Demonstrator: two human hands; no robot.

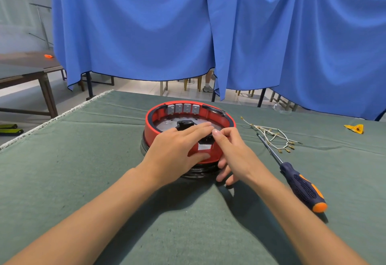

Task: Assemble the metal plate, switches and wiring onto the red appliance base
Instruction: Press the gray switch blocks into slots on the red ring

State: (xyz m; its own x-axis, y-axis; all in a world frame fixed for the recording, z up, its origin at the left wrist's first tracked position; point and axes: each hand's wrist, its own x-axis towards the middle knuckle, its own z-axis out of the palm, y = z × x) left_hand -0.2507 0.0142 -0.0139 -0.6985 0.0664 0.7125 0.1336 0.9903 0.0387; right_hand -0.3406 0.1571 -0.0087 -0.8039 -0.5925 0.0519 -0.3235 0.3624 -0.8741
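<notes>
- Blue curtains (146, 24) hang behind a table under a green cloth (83, 160); I see the red appliance base (228, 121) at the middle of it, at twelve o'clock from me.
- Inside the base lies the metal plate (167, 125), with four grey switches (183, 108) along the far wall at twelve o'clock and a black part (184, 124) at its centre.
- My left hand (177, 145) lies flat over the near rim, fingers straight and reaching inward, thumb pressed on the outer red wall.
- My right hand (231, 149) pinches something small and dark at the near wall's cutout; what exactly, I cannot tell.
- I judge this step to be seating a piece at that cutout: I would steady the base with the left and press squarely, not at a slant.
- Wiring (271, 135) and the screwdriver (300, 185) wait at three o'clock of the base, untouched.
</notes>
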